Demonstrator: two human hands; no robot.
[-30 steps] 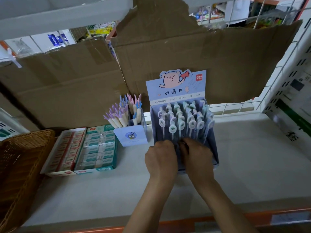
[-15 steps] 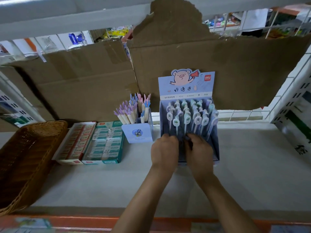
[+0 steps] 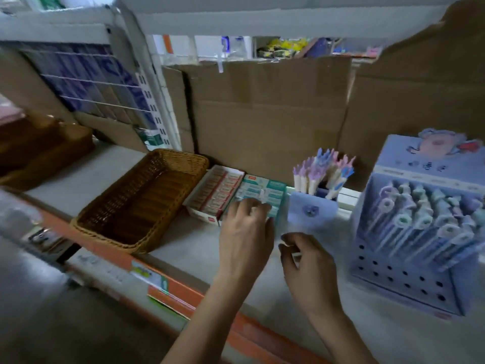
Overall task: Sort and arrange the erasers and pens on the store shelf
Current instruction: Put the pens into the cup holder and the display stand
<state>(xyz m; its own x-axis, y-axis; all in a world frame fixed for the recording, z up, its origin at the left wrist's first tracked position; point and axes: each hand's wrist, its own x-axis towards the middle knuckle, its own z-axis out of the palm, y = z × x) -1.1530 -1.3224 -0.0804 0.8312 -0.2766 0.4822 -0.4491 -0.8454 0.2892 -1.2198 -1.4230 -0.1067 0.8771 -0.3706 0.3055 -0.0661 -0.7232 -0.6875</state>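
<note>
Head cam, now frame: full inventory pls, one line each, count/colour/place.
woven wicker basket: 1, brown, shelf left
red-and-white eraser box: 1, right of basket
teal-and-white eraser box: 1, beside the red one, on its right
small blue pen cup: 1, right of erasers
pastel crown-topped pens: count unclear, standing in the cup
lavender cardboard pen display: 1, far right, pig header; many pens, blurred
brown cardboard sheets: several, shelf back
white shelf: 1, orange front edge
left hand: fingertips on teal box
right hand: fingers curled, above shelf; contents unclear
</note>
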